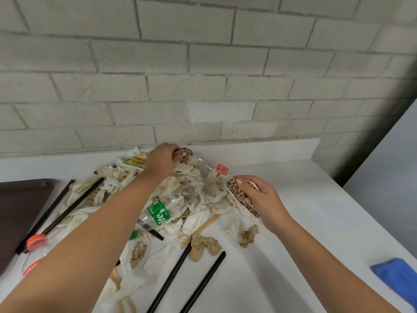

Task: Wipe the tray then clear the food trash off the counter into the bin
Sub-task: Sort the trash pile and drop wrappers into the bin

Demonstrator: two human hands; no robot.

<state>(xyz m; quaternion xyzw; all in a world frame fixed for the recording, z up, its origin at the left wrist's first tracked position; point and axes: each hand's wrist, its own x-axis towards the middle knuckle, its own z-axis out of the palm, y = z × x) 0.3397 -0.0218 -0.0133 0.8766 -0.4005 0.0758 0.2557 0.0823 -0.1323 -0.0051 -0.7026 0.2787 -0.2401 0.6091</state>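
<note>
White counter (304, 211), trash pile (203, 195) spread mid-span: napkins, bottles, black straws. Dark tray (20, 213) at left edge; bin not in view. Left hand (161, 160) pinching leopard-print paper (186, 153) at pile's far side. Right hand (261, 197) gripping second leopard-print piece (235, 188). Advisable: draw inward, bunch soft paper round loose bits before lifting.

a trash pile (196, 219) is spread over the counter's (316, 222) middle, up against the wall (203, 75) behind. a bottle (162, 213) is laid on the pile. the tray (20, 204) is set at the left edge, with a second bottle (36, 251) just beside its near corner. 2 straws (74, 205) are laid between tray and pile, and 2 more straws (203, 283) before the pile. a cloth (397, 279) is left at the near right.
</note>
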